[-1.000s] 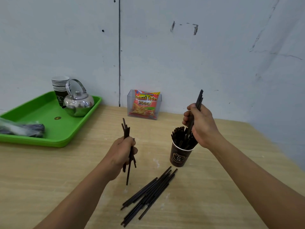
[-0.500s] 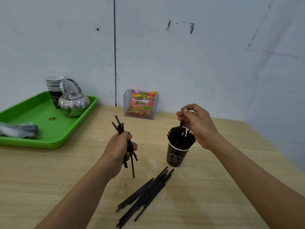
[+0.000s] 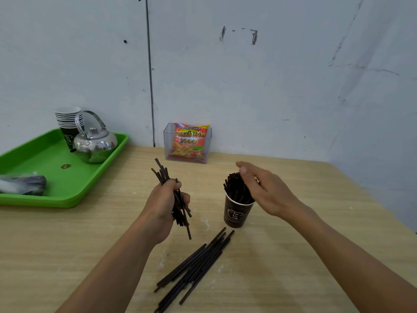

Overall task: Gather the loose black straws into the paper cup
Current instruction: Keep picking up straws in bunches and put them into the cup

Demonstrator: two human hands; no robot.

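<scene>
Straws of thin black plastic are in three places on the pale wooden table (image 3: 316, 233). One bundle (image 3: 162, 173) is in the left hand (image 3: 164, 206), whose fingers are curled tight round its middle. The bundle is tilted, its upper ends leaning toward eleven o'clock and its lower ends hanging clear above the tabletop.

A second lot (image 3: 233, 188) stands packed in the dark brown paper cup (image 3: 237, 214), which sits upright near the table's middle, at three o'clock from the left hand. The right hand (image 3: 266, 192) is over the cup with fingers stretched out and relaxed, grasping nothing, its fingertips pointing toward ten o'clock above the straw tips. I cannot tell whether it touches them.

The third lot, a loose pile of black straws (image 3: 196, 267), lies flat at seven o'clock from the cup, just beside its base, with the straws roughly parallel and running from one o'clock down to seven.

At nine o'clock on the table sits a green plastic tray (image 3: 67, 193) carrying a shiny steel kettle (image 3: 96, 143), a stack of paper cups (image 3: 67, 119) behind it, and a clear-wrapped dark packet (image 3: 24, 185). At twelve o'clock, against the wall, a clear plastic box (image 3: 168, 141) holds a red-orange snack bag (image 3: 190, 141).
</scene>
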